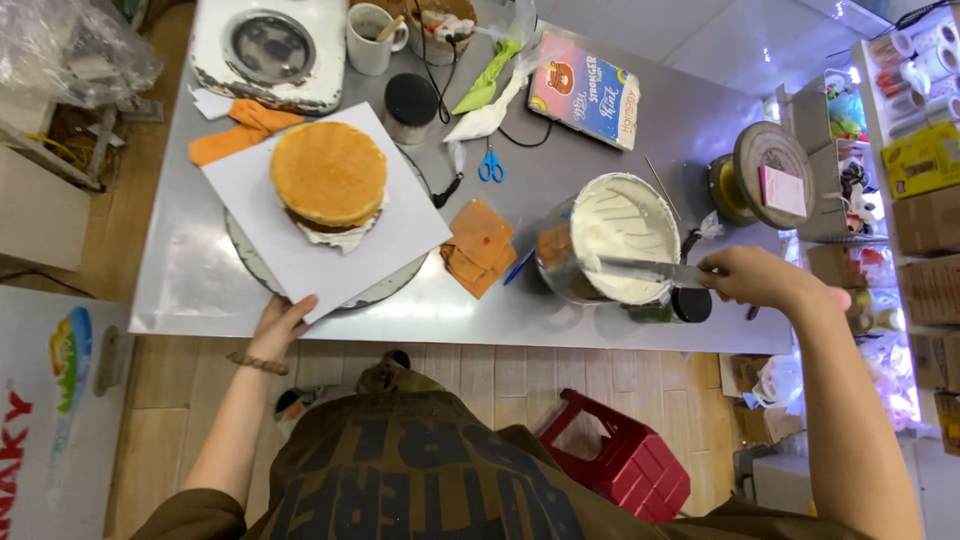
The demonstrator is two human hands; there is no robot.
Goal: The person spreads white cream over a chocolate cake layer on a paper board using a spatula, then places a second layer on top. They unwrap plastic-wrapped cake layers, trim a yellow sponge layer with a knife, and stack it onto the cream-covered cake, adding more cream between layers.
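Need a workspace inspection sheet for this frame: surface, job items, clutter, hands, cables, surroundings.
Surface: steel table, dull sheen, crowded.
Job items: layered cake with white cream between the layers, on a white board over a turntable; metal bowl of white cream.
Clutter: blue scissors, orange cloths, white mug, piping bags, booklet.
Hands: left hand touches the board's near corner; right hand holds a spatula, blade across the bowl.
Cables: black cord runs past the piping bags.
Surroundings: red stool on a wood floor; stocked shelves.
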